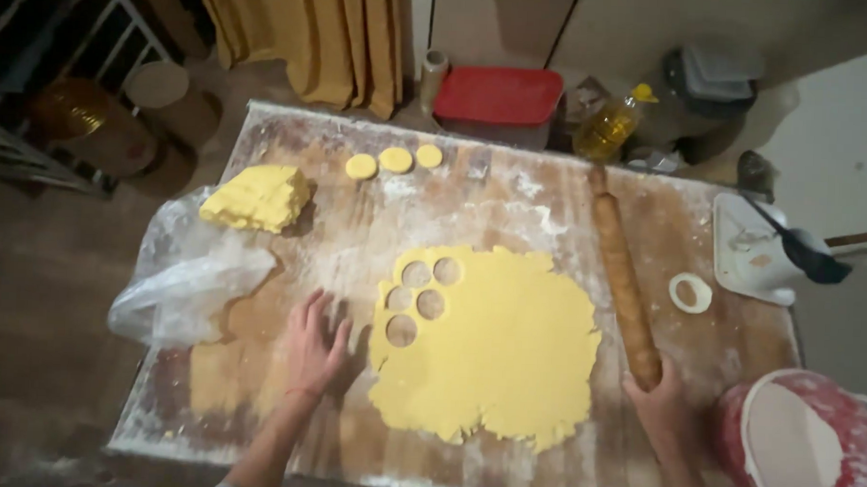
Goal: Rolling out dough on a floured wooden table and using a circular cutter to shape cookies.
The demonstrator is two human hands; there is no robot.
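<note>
5 round holes are already sitting in the upper-left part of the rolled dough sheet, mid-frame on the floured board. Left hand is lying open and flat on the board just left of the sheet, gripping nothing. Right hand is closing around the near end of the rolling pin, lower right. Risks: the thin sheet is likely sticking where flour is sparse, and the pin could be dragging its ragged right edge. The ring cutter is lying right of the pin.
</note>
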